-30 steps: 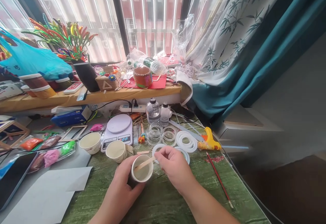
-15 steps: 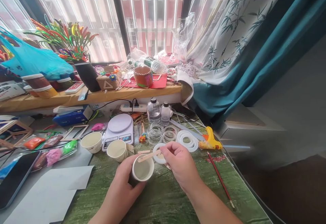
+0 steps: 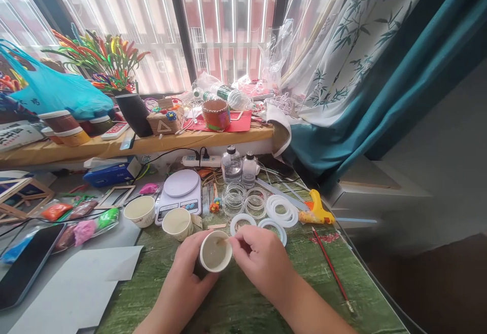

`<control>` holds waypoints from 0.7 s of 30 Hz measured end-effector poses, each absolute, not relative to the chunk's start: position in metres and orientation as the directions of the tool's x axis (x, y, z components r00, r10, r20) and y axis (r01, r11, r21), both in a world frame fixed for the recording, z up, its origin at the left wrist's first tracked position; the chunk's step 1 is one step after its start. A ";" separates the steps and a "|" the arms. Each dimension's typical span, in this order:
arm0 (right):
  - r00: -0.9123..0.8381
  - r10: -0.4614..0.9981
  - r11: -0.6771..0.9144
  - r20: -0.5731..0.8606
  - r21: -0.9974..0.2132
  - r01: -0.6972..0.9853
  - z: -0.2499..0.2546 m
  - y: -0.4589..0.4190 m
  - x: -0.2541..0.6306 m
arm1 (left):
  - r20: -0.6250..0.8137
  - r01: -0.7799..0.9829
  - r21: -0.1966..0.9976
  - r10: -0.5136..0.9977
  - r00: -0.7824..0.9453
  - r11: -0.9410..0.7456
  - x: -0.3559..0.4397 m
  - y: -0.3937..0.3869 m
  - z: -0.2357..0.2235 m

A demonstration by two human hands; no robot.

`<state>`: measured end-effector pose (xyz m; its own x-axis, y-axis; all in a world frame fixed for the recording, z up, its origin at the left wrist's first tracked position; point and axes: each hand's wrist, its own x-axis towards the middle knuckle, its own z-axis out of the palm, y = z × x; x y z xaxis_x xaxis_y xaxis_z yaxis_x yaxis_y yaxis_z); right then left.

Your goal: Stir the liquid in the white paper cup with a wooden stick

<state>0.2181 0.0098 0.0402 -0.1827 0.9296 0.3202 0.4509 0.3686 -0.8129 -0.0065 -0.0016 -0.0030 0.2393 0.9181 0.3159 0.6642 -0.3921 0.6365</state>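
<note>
My left hand [image 3: 187,273] is wrapped round a paper cup [image 3: 215,269], which tilts slightly so its inside faces me. Cloudy liquid with small bubbles lies in the cup. Pinched in my right hand [image 3: 262,258] is a wooden stick [image 3: 224,243], its lower end down inside the cup. Two other paper cups, one nearer [image 3: 178,224] and one farther left [image 3: 139,211], stand before a white kitchen scale [image 3: 181,191]. White silicone ring molds [image 3: 282,211] lie just beyond my right hand, which covers part of one.
Clear bangles [image 3: 233,199] and two bottles [image 3: 232,165] stand behind the cups. A yellow glue gun [image 3: 316,210] and a red pencil [image 3: 331,268] lie to the right. White paper [image 3: 76,288] and a phone [image 3: 30,265] are on the left.
My right hand has lowered and moved slightly toward the cup, tipping the stick from lying across the rim down into it. The left hand keeps its hold on the cup.
</note>
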 end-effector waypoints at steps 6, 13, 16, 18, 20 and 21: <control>-0.225 0.941 0.325 0.252 -0.855 0.403 0.046 0.009 0.220 | 0.300 0.671 0.642 0.927 0.227 -0.372 -0.005 -0.003 -0.003; -0.233 0.935 0.345 0.269 -0.843 0.413 0.043 0.006 0.216 | 0.290 0.663 0.651 0.928 0.232 -0.369 -0.006 -0.002 -0.004; -0.214 0.941 0.332 0.264 -0.842 0.425 0.043 0.007 0.216 | 0.275 0.662 0.652 0.929 0.248 -0.369 -0.008 -0.002 -0.005; -0.215 0.949 0.297 0.229 -0.876 0.379 0.043 0.009 0.217 | 0.270 0.661 0.652 0.929 0.254 -0.370 -0.009 -0.002 -0.006; -0.194 0.947 0.313 0.255 -0.868 0.386 0.042 0.011 0.217 | 0.275 0.660 0.651 0.927 0.256 -0.375 -0.009 -0.001 -0.007; -0.185 0.944 0.327 0.273 -0.850 0.413 0.042 0.011 0.218 | 0.278 0.660 0.649 0.926 0.257 -0.378 -0.009 -0.001 -0.007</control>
